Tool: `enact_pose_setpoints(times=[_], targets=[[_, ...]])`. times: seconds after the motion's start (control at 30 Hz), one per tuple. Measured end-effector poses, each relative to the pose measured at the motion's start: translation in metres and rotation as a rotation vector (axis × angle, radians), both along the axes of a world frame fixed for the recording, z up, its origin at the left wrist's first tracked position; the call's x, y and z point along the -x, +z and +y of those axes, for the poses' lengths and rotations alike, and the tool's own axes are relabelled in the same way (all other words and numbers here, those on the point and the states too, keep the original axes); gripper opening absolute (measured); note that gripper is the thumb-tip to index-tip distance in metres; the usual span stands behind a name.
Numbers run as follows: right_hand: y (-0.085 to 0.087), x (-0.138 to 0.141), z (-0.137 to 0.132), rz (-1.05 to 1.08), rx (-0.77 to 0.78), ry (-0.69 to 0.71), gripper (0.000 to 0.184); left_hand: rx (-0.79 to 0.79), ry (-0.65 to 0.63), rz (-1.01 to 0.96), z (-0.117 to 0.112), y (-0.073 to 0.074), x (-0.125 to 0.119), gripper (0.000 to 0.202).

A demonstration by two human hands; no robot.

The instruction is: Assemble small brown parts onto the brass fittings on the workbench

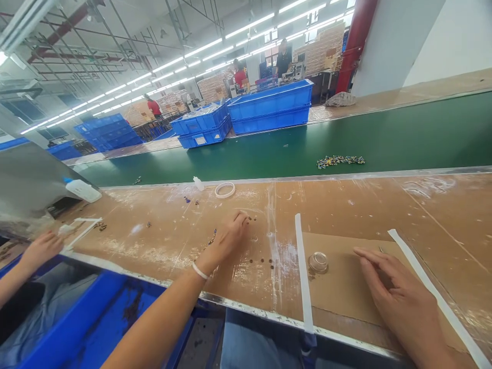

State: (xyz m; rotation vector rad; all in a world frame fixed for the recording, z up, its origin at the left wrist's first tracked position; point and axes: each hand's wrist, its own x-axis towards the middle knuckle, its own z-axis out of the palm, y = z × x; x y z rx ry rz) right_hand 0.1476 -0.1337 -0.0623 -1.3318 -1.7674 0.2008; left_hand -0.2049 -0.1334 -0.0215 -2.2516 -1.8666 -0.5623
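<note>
My left hand (230,236), with a white band at the wrist, reaches over the brown tabletop. Its fingertips are pinched together beside several small dark discs (250,219); whatever is between them is hidden. More dark discs (262,260) lie nearer the front edge. A line of small shiny beaded pieces (212,237) runs beside my left forearm. My right hand (400,292) rests with fingers stretched out on a cardboard sheet (342,297). Just beyond its fingers shows the tip of a thin object (381,249). Left of it stands a small clear round container (319,262).
White tape strips (303,277) flank the cardboard. A green conveyor belt (403,133) carries a pile of small pieces (340,161). A tape roll (225,190) and white bottle (198,183) lie near it. Blue crates (271,105) stand behind. Another person's hand (44,248) is at left.
</note>
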Motion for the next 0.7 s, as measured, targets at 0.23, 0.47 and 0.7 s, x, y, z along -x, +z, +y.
enact_pose_setpoints(times=[0.23,0.47,0.7], targets=[[0.000,0.001,0.003,-0.018,-0.043,0.024,0.031,-0.161,-0.303,0.188,-0.092,-0.004,-0.048,0.021],[0.004,0.001,0.000,-0.023,-0.045,0.009,0.032,-0.193,-0.241,0.080,-0.110,-0.025,-0.045,0.023],[0.006,0.001,-0.001,0.020,0.023,-0.014,0.030,-0.145,-0.026,-0.156,-0.128,-0.038,-0.050,0.025]])
